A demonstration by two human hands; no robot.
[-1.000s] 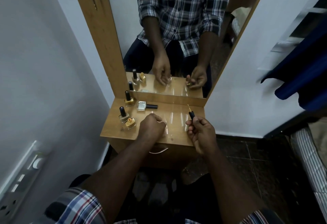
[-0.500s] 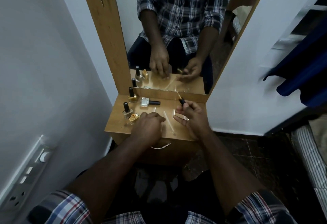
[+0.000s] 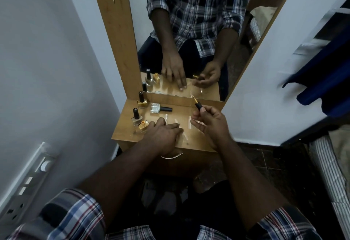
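Right hand (image 3: 210, 124) pinches nail-polish brush (image 3: 197, 104) (bristles yellow) near shelf (image 3: 126, 130) back edge. Left hand (image 3: 162, 135) flat at front edge, fingers straight, beside 1 uncapped yellow bottle (image 3: 142, 126).

Pale blue-grey painted walls (image 3: 47, 59) flank a tall wood-framed mirror (image 3: 198, 31) above a small light-brown wooden shelf (image 3: 125, 131) (dark tiled floor (image 3: 265, 164) below, dimly lit).

Our left hand (image 3: 162, 135) lies palm-down, fingers stretched flat, pointing toward the right one. Our right hand (image 3: 212, 124) pinches the brush (image 3: 198, 105) between thumb and index, other fingers loosely fanned out. Both forearms bare and reaching forward, pretty much side by side.
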